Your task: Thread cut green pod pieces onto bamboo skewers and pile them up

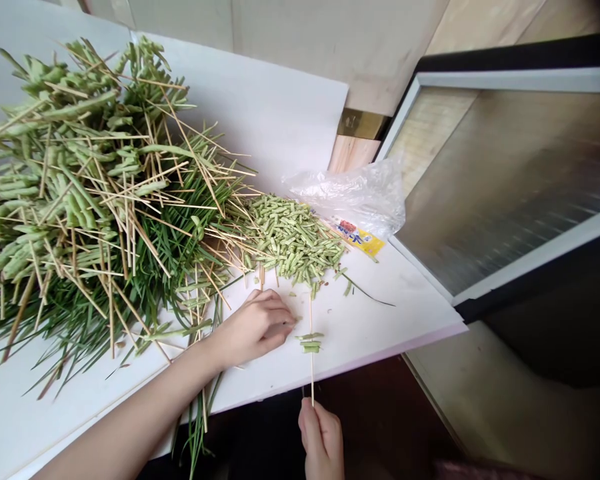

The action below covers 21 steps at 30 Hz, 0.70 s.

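My right hand (pixel 321 437) is closed round the lower end of a thin bamboo skewer (pixel 313 379), which points away from me over the table's front edge. A few short green bean pieces (pixel 310 347) sit crosswise on the skewer near its middle. My left hand (pixel 260 325) rests low over the white table (pixel 365 320), left of the skewer, its fingers curled; anything in its fingertips is too small to make out. Just beyond both hands lies a heap of cut green bean pieces (pixel 297 240), close to the skewer's far end.
To the left rises a large pile of skewered beans (pixel 80 193) with sticks poking out, over long green chives or grass-like leaves (pixel 175 233). A clear plastic bag (pixel 360 197) and a yellow packet (pixel 363 239) lie behind the heap. A framed glass panel (pixel 515 180) stands at the right.
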{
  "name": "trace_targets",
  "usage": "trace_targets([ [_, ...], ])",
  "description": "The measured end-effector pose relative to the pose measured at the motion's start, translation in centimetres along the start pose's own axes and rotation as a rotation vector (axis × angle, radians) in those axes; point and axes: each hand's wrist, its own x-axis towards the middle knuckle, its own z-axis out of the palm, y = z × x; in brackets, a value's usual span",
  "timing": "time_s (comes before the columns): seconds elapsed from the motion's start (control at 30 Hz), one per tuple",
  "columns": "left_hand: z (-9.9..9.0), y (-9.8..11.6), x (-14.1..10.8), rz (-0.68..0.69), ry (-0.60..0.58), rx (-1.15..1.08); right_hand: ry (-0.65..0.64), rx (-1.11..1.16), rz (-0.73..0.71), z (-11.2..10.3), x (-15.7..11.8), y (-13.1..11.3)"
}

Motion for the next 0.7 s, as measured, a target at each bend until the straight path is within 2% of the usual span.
trace_targets([
  [0.17, 0.36, -0.59, 0.01, -0.094, 0.074, 0.011, -0.021, -0.002, -0.009, -0.02, 0.02, 0.05],
  [0.4, 0.87, -0.77, -0.26, -0.079, 0.055, 0.092, -0.014, -0.020, -0.012, 0.06, 0.05, 0.19],
  [0.6, 0.74, -1.01, -0.21, -0.121, 0.129, 0.050, -0.037, -0.034, -0.011, 0.07, 0.05, -0.05],
  [0.7, 0.72, -1.10, -0.29, -0.129, 0.130, 0.057, -0.037, -0.037, -0.008, 0.05, 0.04, -0.09],
])
